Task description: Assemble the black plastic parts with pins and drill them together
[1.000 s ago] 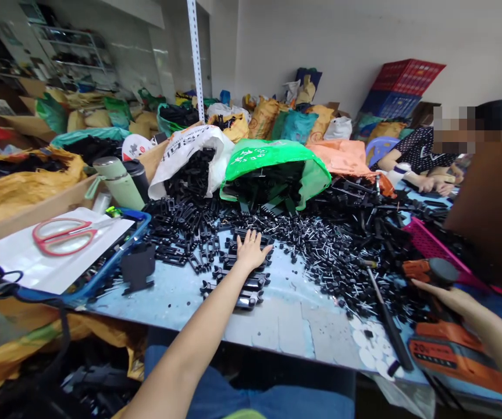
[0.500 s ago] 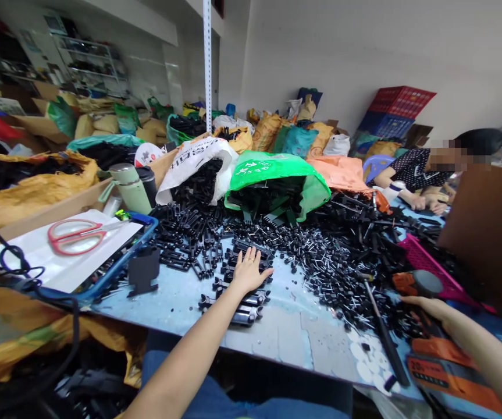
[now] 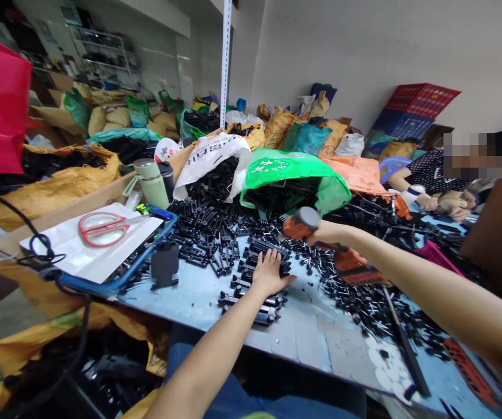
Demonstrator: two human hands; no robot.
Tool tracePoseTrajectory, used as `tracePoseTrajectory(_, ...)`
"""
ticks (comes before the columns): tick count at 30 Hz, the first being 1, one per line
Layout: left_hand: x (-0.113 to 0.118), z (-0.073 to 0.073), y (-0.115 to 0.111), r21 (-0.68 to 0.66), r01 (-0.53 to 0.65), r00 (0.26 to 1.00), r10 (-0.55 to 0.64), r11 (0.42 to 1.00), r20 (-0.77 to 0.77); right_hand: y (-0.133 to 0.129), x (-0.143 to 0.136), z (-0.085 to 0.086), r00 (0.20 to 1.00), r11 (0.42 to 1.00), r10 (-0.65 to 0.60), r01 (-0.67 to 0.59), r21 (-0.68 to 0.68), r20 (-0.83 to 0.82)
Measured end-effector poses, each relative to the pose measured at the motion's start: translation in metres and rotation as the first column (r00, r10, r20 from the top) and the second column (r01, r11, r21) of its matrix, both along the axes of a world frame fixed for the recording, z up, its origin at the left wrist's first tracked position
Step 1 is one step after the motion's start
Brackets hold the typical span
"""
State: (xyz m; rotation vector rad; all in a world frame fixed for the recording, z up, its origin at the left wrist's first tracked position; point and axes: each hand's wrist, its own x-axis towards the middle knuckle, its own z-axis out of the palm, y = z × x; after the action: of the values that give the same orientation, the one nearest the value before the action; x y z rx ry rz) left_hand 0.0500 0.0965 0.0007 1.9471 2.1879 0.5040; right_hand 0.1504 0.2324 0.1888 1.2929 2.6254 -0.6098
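My left hand [image 3: 270, 274] lies with fingers spread on a row of black plastic parts [image 3: 255, 314] lined up near the table's front edge. My right hand [image 3: 327, 234] is wrapped round an orange and black cordless drill [image 3: 358, 265] and holds it above the table, just beyond and right of the row. The drill's grey rounded end [image 3: 309, 217] shows past the hand; its tip cannot be made out. Below and around the drill spread loose screws and small black pieces [image 3: 346, 299].
Left, a blue tray [image 3: 115, 282] carries white paper with red-handled scissors [image 3: 102, 228]. A green bag [image 3: 294, 174] and white bag [image 3: 216, 154] spill black parts at the back. A hammer-like tool with a black handle [image 3: 410, 358] lies right. Another person's hands [image 3: 454, 203] work far right.
My right hand has picked up the drill from the table's right side and carried it left over the screws. My left hand stays on the row. The view has shifted slightly.
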Motion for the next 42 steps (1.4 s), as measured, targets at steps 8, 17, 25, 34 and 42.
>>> tracePoseTrajectory(8, -0.001, -0.007, 0.002, 0.037, -0.004, 0.999, 0.002, 0.999, 0.042, 0.012, -0.124, -0.027, 0.926, 0.981, 0.186, -0.157, -0.115, 0.328)
tracePoseTrajectory(17, 0.0, -0.007, 0.002, 0.019, -0.01, 0.995, 0.008, 1.0, 0.101, -0.005, -0.133, -0.029, 0.876, 0.95, 0.311, -0.276, -0.146, 0.367)
tracePoseTrajectory(25, -0.003, -0.002, 0.002, -0.022, 0.023, 0.996, -0.021, 1.0, 0.085, -0.026, -0.117, -0.025, 0.824, 0.907, 0.417, -0.356, -0.224, 0.383)
tracePoseTrajectory(34, 0.005, 0.007, -0.022, -0.065, 0.047, 0.99, -0.038, 0.997, 0.139, -0.055, -0.105, -0.02, 0.802, 0.9, 0.434, -0.405, -0.16, 0.41)
tracePoseTrajectory(42, 0.011, -0.003, -0.078, -0.069, 0.108, 0.978, -0.094, 0.992, 0.184, -0.077, -0.096, -0.025, 0.768, 0.867, 0.498, -0.45, -0.215, 0.402)
